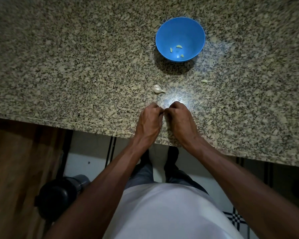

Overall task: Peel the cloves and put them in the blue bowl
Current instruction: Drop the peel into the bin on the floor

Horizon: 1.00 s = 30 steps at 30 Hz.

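Observation:
A blue bowl stands on the granite counter at the upper middle, with three peeled cloves on its bottom. An unpeeled garlic piece lies on the counter just beyond my hands. A small clove or peel lies further right. My left hand and my right hand sit knuckles up near the counter's front edge, fingertips curled and meeting between them. Both seem to pinch something small there, but my fingers hide it.
The speckled granite counter fills the upper half; its front edge runs diagonally below my wrists. A dark round container stands on the floor at the lower left, beside a wooden panel.

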Available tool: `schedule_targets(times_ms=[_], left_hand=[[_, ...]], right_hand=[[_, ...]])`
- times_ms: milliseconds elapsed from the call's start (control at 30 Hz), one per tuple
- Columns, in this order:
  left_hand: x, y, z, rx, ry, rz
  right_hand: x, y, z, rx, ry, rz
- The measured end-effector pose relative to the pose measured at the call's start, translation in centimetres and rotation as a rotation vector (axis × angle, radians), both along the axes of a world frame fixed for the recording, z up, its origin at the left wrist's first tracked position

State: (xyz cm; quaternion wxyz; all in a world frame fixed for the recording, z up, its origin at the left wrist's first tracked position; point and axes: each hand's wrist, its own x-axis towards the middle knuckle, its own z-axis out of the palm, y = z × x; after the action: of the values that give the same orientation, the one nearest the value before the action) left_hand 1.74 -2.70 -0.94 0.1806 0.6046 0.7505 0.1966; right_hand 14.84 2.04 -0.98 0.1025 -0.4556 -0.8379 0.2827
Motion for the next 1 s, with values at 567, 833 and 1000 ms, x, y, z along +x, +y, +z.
schedule_targets(times_ms=[567, 833, 1000], left_hand=[[-3.4, -2.5, 0.7, 0.05, -0.756, 0.537], [-11.2, -10.3, 3.6, 0.342, -1.046, 0.874], [-16.2, -20.0, 4.0, 0.445, -1.039, 1.092]], right_hand=[[-3.9, 1.8, 1.9, -0.782, 0.462, -0.262], [-14.1, -3.5, 4.9, -1.128, 0.525, -0.066], [-22.3, -11.9, 4.9, -1.231, 0.443, 0.065]])
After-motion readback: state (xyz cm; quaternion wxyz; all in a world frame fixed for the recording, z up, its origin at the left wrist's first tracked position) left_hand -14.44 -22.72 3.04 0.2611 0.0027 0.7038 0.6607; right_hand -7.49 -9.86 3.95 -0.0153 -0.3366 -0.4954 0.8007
